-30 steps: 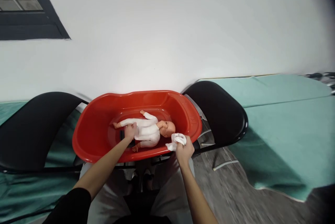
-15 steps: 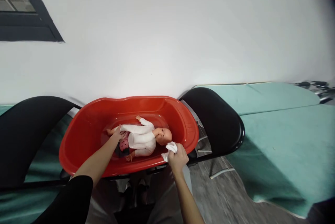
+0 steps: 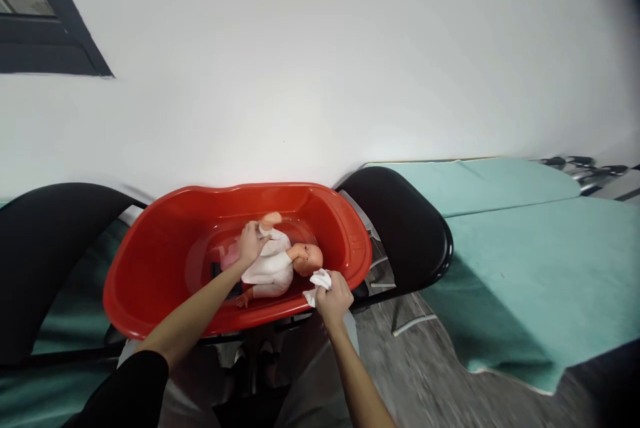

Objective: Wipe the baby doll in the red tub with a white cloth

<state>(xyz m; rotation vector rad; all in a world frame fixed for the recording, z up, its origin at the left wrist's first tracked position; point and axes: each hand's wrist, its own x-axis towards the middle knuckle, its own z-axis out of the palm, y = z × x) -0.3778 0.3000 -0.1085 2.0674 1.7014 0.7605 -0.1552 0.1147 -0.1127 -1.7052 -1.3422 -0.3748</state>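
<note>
White wall (image 3: 320,68) rises behind a red tub (image 3: 150,255), which sits between two black chairs (image 3: 400,221). Inside the tub lies a doll (image 3: 270,268) with a white body, its head toward the right. The left hand (image 3: 251,241) is closed around one of its lower legs, holding the foot raised; the right hand (image 3: 334,298) clutches a crumpled white cloth (image 3: 320,279) at the near rim, close to the head. Should the left grip loosen, the foot could drop; pulling too far could drag or roll the doll, and slack right fingers could let the cloth fall.
</note>
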